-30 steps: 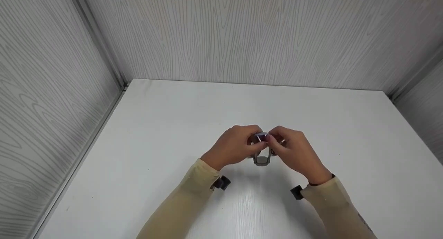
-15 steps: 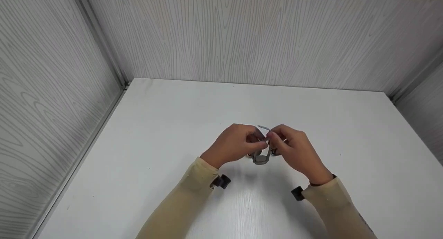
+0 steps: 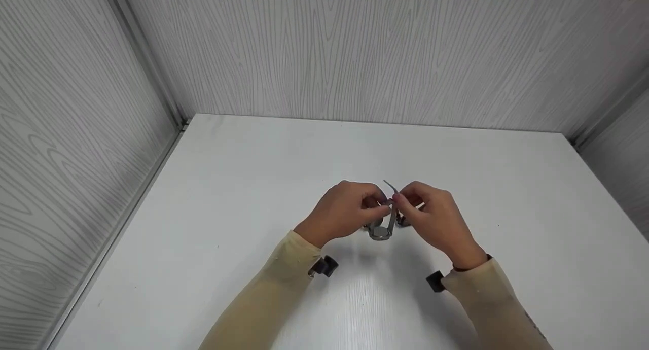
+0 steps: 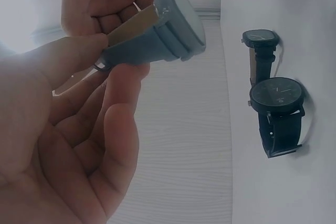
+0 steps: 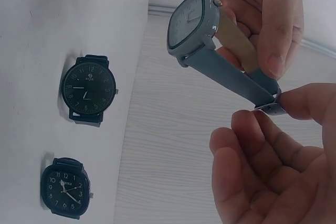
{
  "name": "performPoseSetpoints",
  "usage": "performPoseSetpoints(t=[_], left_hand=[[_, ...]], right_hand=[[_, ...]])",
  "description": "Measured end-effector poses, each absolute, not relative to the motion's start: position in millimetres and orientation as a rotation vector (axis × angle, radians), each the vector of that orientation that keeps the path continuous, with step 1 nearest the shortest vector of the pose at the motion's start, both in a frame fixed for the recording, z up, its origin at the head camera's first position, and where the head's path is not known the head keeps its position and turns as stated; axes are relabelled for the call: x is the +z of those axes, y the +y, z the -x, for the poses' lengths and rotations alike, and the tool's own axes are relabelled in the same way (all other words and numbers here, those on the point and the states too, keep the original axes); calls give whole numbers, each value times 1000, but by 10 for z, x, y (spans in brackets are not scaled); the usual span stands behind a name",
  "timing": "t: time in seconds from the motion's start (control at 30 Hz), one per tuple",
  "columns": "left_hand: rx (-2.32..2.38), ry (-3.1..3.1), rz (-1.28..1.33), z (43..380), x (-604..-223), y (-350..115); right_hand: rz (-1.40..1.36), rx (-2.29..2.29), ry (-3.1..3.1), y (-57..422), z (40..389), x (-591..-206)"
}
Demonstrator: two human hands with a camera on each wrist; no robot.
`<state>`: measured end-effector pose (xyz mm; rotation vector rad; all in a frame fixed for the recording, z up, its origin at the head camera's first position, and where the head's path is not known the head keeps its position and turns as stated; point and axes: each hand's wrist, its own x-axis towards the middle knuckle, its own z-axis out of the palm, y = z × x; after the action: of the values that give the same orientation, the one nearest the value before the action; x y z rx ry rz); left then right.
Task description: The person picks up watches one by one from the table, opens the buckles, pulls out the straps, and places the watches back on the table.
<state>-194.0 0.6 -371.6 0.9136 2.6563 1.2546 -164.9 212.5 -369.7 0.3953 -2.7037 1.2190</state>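
Note:
A blue-grey wristwatch [image 3: 381, 233] hangs between both hands above the table, its strap closed into a loop. In the right wrist view its squarish case [image 5: 193, 23] tilts to the upper left, the strap's tan inner side showing. My left hand [image 3: 345, 210] pinches the strap between thumb and fingers. At the buckle [image 5: 270, 108], my right hand [image 3: 432, 218] pinches the strap with thumb and forefinger. A thin strap end [image 3: 389, 184] sticks up between the hands in the head view. In the left wrist view the left thumb covers part of the strap.
A round black watch [image 5: 89, 87] and a squarish black watch [image 5: 65, 187] stand on the white table [image 3: 253, 187], mostly hidden behind the hands in the head view. Wood-patterned panels [image 3: 324, 50] rise behind the table and at both sides.
The strap end has swung up between the hands and now points up and left. The watch case has shifted slightly left and up. Both hands stay nearly in place.

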Motion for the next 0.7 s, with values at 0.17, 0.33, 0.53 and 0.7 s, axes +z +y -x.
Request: performPoseSetpoints(t=[0.17,0.33,0.53,0.7], left_hand=[[1223,2686,-912,1936,-3726,12],[1187,2710,-931,1928,-3715,15],[1185,2695,-942,1931,-3720,24],[1189,2684,-955,1928,-3728,24]], right_hand=[[-370,1214,-2729,2120,1655,-3693],[-354,1301,-2748,2138,1669,-3695],[-334,1357,-2791,2144,1677,-3707],[-324,1369,-2772,2143,1674,-3705]])
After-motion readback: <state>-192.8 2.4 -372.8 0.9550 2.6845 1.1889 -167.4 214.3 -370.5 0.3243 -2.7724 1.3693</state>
